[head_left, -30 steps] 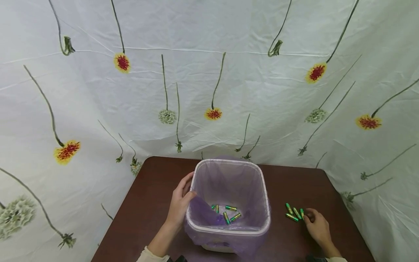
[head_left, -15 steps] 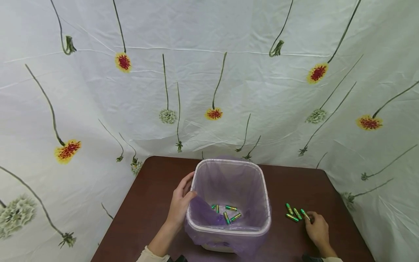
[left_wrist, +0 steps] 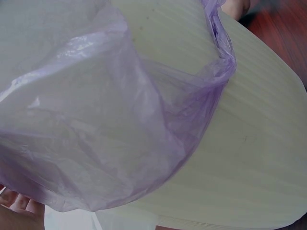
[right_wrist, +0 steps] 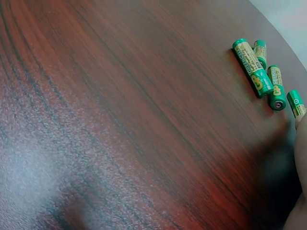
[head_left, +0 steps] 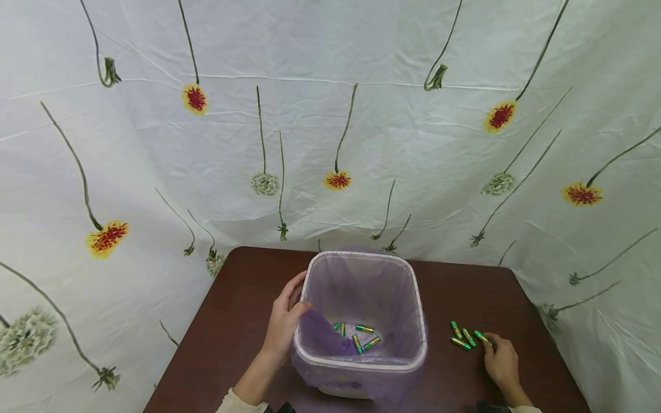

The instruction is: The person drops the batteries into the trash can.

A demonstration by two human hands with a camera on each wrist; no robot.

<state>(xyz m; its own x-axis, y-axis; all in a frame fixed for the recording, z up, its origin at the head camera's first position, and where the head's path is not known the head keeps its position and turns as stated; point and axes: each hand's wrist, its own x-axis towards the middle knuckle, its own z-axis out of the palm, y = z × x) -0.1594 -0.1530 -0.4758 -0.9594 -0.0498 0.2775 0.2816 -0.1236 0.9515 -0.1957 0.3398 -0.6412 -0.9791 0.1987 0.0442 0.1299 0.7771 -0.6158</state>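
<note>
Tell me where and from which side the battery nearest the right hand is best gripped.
Probably across its middle, thumb and forefinger on the two long sides, coming from above. The battery lies flat on the table, a slim cylinder, so only its upper curve is free. Its neighbours lie close on the bin side; the right hand, touching its near end, has the open side.

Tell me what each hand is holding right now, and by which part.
The left hand grips the lined bin by its left rim. The right hand touches the end of the nearest battery on the table; a firm hold cannot be told.
</note>
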